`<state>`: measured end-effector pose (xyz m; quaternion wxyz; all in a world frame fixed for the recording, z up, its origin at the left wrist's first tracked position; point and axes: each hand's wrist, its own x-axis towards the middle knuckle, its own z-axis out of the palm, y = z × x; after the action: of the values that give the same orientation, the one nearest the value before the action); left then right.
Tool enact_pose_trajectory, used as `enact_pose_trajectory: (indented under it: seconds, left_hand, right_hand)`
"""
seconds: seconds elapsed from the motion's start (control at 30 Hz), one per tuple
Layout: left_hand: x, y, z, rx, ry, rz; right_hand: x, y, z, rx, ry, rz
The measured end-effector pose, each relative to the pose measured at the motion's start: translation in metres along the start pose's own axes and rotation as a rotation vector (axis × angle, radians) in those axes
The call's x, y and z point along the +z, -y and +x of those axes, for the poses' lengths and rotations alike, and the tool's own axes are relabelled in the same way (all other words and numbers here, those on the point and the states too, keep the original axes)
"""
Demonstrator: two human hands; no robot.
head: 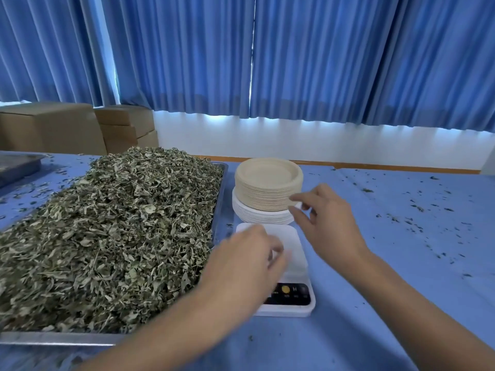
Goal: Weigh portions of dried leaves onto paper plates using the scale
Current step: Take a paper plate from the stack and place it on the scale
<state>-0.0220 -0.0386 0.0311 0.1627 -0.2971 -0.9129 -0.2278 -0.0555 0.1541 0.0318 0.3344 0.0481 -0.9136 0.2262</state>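
Note:
A big heap of dried green leaves (112, 231) fills a metal tray (59, 339) on the left. A white digital scale (289, 269) lies in front of me, its platform bare. Behind it stands a stack of beige paper plates (267, 183) on top of a stack of white plates (257, 214). My right hand (326, 223) reaches over the scale with fingers spread, its fingertips at the right edge of the plate stacks. My left hand (249, 261) hovers over the scale's left side, fingers loosely curled, blurred, with nothing visibly in it.
The blue tablecloth (401, 236) is littered with leaf crumbs on the right. A second metal tray (18, 164) sits at the far left. Cardboard boxes (80, 127) are stacked behind the table, below blue curtains (294, 57).

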Motion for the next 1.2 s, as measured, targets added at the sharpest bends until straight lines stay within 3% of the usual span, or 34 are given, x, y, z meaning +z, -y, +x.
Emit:
enact_pose_trajectory:
  seconds: [0.2, 0.47, 1.2]
  left_hand:
    - [-0.041, 0.030, 0.095, 0.048, -0.088, 0.056]
    - [-0.017, 0.077, 0.141, 0.234, 0.002, 0.289]
    - [-0.006, 0.101, 0.165, 0.381, -0.008, 0.204]
  right_hand:
    - [-0.003, -0.003, 0.068, -0.174, 0.225, -0.192]
    - [0.001, -0.008, 0.098, -0.326, 0.408, -0.387]
    - [0.007, -0.020, 0.116, -0.573, 0.401, -0.474]
